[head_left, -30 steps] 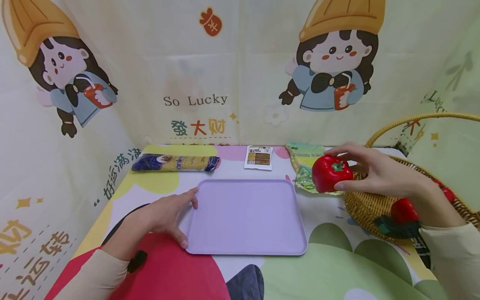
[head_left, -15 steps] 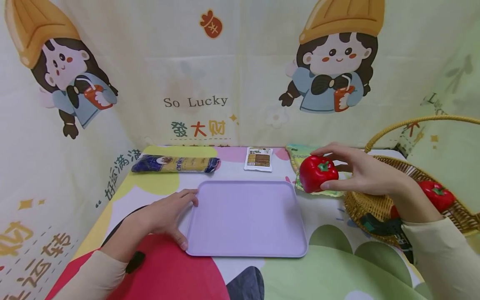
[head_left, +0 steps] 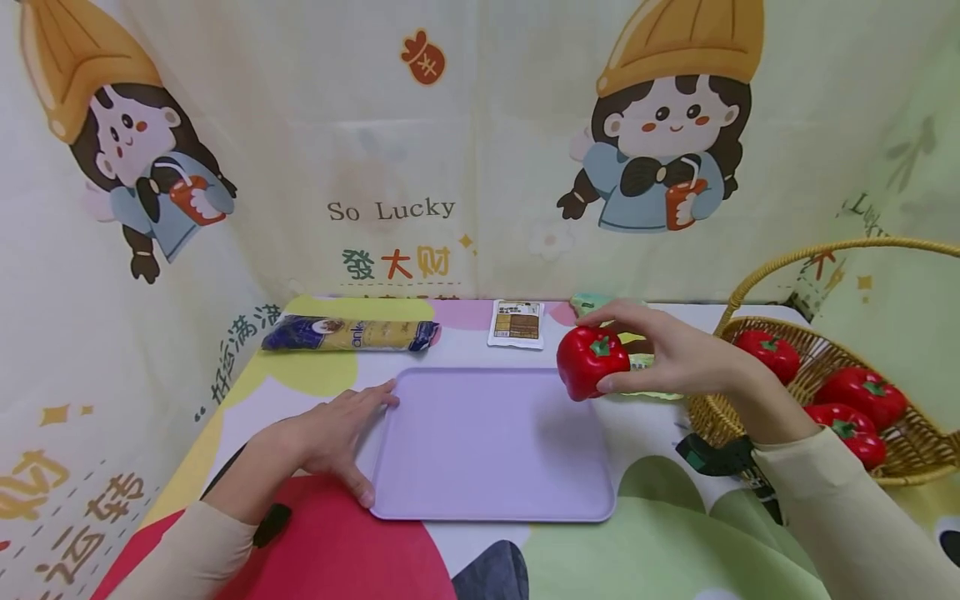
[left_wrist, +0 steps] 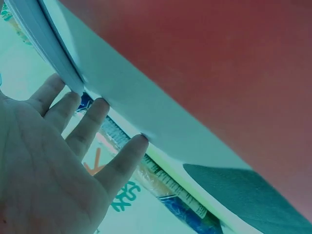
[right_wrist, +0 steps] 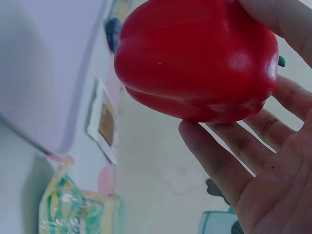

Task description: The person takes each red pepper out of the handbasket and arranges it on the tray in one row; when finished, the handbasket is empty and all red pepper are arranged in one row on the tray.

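My right hand [head_left: 675, 350] grips a glossy red bell pepper [head_left: 585, 364] with a green stem, thumb on the near side and fingertips on the far side. The pepper hangs over the upper right corner of a flat lilac tray [head_left: 487, 450]. In the right wrist view the pepper [right_wrist: 195, 61] fills the top, its stem turned toward the palm. At the tray's left edge lies my left hand [head_left: 326, 437], fingers spread and thumb near the lower left corner. The left wrist view shows the left fingers [left_wrist: 90, 126] extended, with fingertips at the tray's side.
A wicker basket [head_left: 712, 417] with a tall handle stands at the right, with three red bell peppers [head_left: 862, 396] visible inside. Behind the tray lie a long blue and yellow packet [head_left: 352, 333], a small white and brown sachet [head_left: 516, 325] and a green bag [head_left: 592, 303], partly hidden by my right hand.
My right hand has carried the bell pepper leftward from beside the basket to over the tray's corner, uncovering the peppers in the basket. My left hand has stayed at the tray's edge.
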A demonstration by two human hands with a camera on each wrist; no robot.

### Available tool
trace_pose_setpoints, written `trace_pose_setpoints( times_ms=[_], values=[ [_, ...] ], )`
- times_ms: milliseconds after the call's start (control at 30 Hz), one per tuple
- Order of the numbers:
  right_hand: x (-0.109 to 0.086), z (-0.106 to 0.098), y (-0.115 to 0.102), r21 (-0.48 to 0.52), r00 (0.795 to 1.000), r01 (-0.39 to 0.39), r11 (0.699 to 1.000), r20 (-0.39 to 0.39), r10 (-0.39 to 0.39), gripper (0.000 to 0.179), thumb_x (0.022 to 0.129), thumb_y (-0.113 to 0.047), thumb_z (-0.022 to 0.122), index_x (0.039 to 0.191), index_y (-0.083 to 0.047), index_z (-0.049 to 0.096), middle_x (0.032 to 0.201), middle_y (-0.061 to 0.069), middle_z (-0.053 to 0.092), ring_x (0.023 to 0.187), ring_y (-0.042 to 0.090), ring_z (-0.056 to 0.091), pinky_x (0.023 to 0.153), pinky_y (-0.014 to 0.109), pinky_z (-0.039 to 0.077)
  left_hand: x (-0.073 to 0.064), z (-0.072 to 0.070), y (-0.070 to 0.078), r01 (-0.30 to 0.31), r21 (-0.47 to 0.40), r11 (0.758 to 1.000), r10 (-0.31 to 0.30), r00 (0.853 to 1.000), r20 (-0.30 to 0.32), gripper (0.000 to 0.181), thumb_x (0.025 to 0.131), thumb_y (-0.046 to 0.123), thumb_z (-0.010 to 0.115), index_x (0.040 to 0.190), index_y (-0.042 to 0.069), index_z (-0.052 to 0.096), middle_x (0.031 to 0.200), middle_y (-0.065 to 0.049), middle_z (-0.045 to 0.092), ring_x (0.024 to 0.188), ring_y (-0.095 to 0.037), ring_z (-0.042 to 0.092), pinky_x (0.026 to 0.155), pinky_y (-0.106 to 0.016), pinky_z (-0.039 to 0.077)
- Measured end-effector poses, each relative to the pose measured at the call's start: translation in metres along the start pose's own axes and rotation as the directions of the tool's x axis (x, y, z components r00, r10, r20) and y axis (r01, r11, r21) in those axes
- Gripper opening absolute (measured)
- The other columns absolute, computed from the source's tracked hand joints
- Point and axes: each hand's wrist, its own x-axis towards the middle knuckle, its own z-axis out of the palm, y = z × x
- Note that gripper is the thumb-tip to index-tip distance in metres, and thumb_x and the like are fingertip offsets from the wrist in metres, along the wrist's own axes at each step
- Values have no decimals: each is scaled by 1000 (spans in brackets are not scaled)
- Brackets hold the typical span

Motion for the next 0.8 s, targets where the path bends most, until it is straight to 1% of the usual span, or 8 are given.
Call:
trace_pose_setpoints(
  times_ms=[100, 200, 333, 433, 567, 733, 800],
  values=[
    [3, 10, 3, 25, 1000, -9, 1000, 16, 9, 74, 82, -22, 89, 145, -22, 50, 141, 0, 52, 130, 28, 51, 92, 39, 58, 0, 1, 0, 2, -14, 1000, -1, 1000, 14, 135, 45, 75, 92, 152, 14, 37, 168, -10, 23, 143, -38, 35, 113, -65, 35],
    [6, 17, 4, 27, 1000, -26, 999, 8, 25, 76, 80, -25, 90, 145, -22, 50, 141, -3, 52, 131, 26, 51, 93, 37, 57, 2, 1, -1, -19, -17, 1000, 19, 1000, 10, 133, 45, 76, 91, 150, 13, 39, 168, -10, 23, 142, -40, 35, 115, -62, 35],
    [12, 23, 6, 41, 1000, -25, 999, 1, 25, 76, 80, -26, 89, 145, -23, 50, 140, -4, 54, 130, 24, 52, 95, 41, 57, 4, -1, -3, -47, 8, 999, 47, 999, 2, 131, 45, 79, 89, 147, 12, 41, 166, -12, 25, 138, -39, 38, 114, -60, 35],
    [19, 29, 7, 51, 1000, -5, 999, -9, 6, 75, 81, -26, 89, 144, -22, 51, 140, -2, 55, 129, 25, 54, 94, 42, 58, 5, -3, -3, -45, 19, 999, 45, 999, 2, 132, 45, 79, 89, 147, 11, 40, 163, -13, 28, 138, -39, 38, 114, -60, 36],
    [27, 36, 9, 55, 1000, 19, 998, -16, -18, 74, 80, -25, 90, 144, -19, 52, 140, 0, 57, 129, 26, 55, 92, 38, 59, 6, -4, -1, -30, 22, 999, 30, 999, 12, 132, 45, 78, 90, 147, 11, 41, 163, -12, 28, 138, -41, 37, 113, -61, 36],
    [35, 44, 9, 71, 1000, 20, 997, -15, -19, 73, 80, -26, 90, 143, -19, 54, 138, -1, 57, 128, 24, 54, 92, 38, 58, 5, -3, 0, -21, 22, 1000, 20, 1000, 19, 129, 45, 78, 89, 146, 13, 42, 164, -13, 26, 139, -43, 36, 113, -62, 36],
    [38, 47, 9, 85, 1000, 21, 996, -11, -21, 72, 80, -26, 89, 142, -20, 54, 138, -1, 58, 128, 24, 54, 92, 38, 58, 5, -3, 0, -22, 25, 999, 22, 1000, 14, 129, 44, 79, 89, 145, 13, 42, 164, -12, 26, 139, -42, 36, 114, -61, 35]
  ],
)
